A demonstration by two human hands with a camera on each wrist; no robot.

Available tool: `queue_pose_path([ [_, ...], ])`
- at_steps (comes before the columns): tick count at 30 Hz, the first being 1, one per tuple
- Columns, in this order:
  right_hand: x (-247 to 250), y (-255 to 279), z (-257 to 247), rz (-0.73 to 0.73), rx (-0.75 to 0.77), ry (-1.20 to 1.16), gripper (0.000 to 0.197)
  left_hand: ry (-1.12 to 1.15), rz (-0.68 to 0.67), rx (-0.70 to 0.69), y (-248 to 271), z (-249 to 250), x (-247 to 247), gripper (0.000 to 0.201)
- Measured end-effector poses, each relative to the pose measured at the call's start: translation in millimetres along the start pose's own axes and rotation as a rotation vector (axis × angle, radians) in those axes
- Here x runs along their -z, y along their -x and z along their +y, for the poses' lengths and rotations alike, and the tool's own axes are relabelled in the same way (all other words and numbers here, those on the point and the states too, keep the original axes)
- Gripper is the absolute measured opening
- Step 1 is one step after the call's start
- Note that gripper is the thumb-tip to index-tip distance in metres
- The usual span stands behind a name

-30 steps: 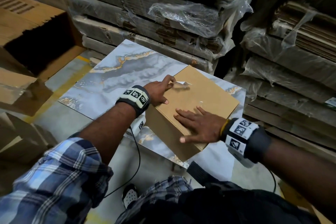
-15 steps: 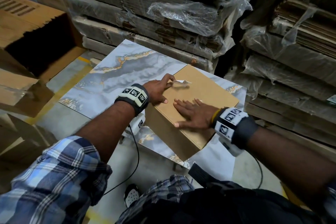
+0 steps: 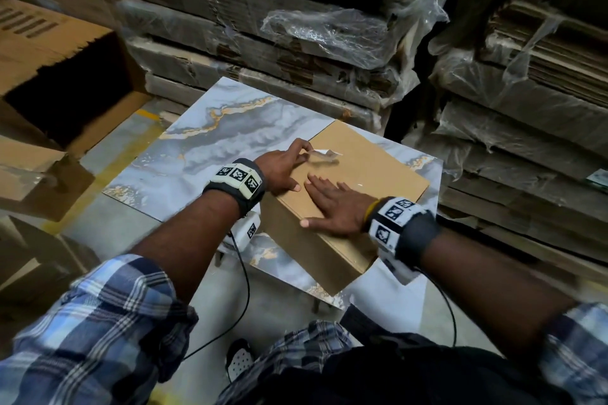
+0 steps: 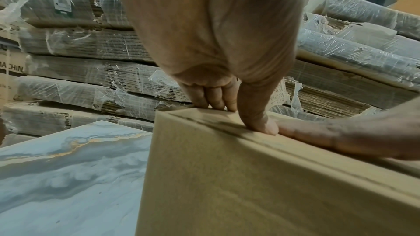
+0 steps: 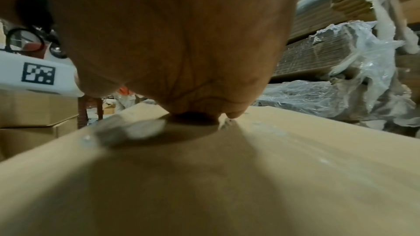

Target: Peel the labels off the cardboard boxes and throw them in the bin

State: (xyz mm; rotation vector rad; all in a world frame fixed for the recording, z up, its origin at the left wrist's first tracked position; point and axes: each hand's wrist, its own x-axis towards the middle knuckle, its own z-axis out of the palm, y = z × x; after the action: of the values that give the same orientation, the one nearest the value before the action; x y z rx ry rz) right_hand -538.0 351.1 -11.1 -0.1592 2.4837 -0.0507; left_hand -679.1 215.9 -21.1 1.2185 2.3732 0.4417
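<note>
A plain brown cardboard box (image 3: 368, 174) sits on the marble-patterned table (image 3: 210, 141). My left hand (image 3: 283, 164) is at the box's near-left top edge. Its thumb (image 4: 261, 125) presses on the edge and its curled fingers hold the lifted end of a white label (image 3: 324, 153). The label stands partly peeled off the box top, and its printed code (image 4: 278, 94) shows behind the thumb. My right hand (image 3: 335, 207) lies flat, fingers straight, on the box top (image 5: 227, 177) just beside the left hand.
A large open carton (image 3: 65, 85) stands on the floor at the left. Stacks of flattened cardboard in plastic wrap (image 3: 296, 43) wall in the back and right (image 3: 526, 108). A cable (image 3: 243, 289) hangs from my left wrist past the table's front edge.
My right hand has slid forward and left across the box top, closer to the left hand. The left hand stays at the label's lifted end.
</note>
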Motion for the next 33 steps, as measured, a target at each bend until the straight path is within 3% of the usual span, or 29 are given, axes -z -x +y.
queue_pose_path([
  [2, -7.0, -1.7, -6.0, 0.020, 0.002, -0.010, 0.106, 0.003, 0.003, -0.006, 1.7, -0.1, 0.6, 0.076],
  [8, -20.4, 50.2, 3.3, -0.065, 0.125, 0.048, 0.100, 0.011, 0.010, -0.002, 0.4, -1.2, -2.8, 0.076],
  [11, -2.3, 19.7, 9.9, -0.048, 0.033, 0.020, 0.095, 0.000, -0.001, 0.018, -0.6, -0.5, -3.1, 0.075],
  [15, -4.5, -3.3, 0.1, 0.035, -0.015, 0.004, 0.106, 0.000, -0.020, 0.017, 0.2, -0.8, 0.4, 0.076],
  [21, -28.3, 52.2, 8.1, -0.027, 0.099, 0.082, 0.099, 0.005, -0.014, 0.003, -0.3, -0.3, -1.1, 0.075],
  [24, -8.7, 24.3, 10.8, -0.025, 0.024, 0.047, 0.096, 0.001, -0.015, 0.014, -2.4, -1.6, -0.8, 0.077],
  [27, -2.5, -5.1, 3.5, 0.040, -0.051, -0.005, 0.104, -0.003, -0.014, 0.025, -0.9, -0.4, 1.4, 0.078],
  [33, -31.6, 53.2, 3.0, -0.030, 0.124, 0.051, 0.103, 0.002, 0.007, -0.002, 2.7, 1.4, -0.7, 0.078],
])
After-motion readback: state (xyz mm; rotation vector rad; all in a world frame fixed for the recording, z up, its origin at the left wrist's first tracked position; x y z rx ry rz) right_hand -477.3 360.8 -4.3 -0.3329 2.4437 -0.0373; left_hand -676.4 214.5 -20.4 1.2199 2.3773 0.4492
